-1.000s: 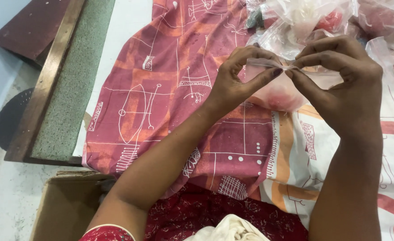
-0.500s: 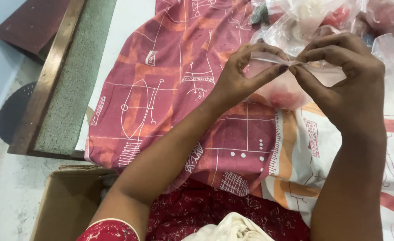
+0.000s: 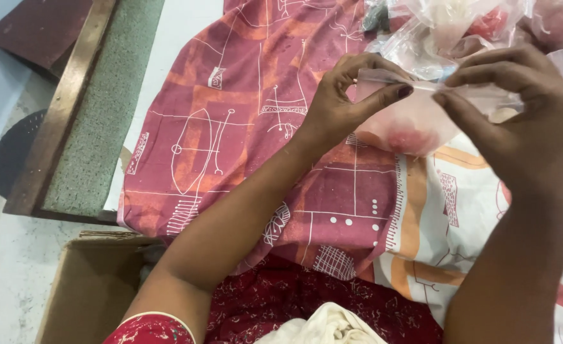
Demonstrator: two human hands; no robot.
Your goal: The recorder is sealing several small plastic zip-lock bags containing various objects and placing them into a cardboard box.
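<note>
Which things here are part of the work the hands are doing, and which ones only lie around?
In use:
left hand
right hand
small clear bag, its top edge pinched by the fingers of both hands

Lying about:
pile of clear bags
patterned red cloth
cardboard box
green mat

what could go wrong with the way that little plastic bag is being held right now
Both hands pinch only the top edge of the small clear bag, the left hand and right hand using fingertips. The pinkish contents hang low in it, so a slip might drop it onto the patterned cloth. The heap of other plastic bags lies right behind, so it could get mixed in there.
</note>
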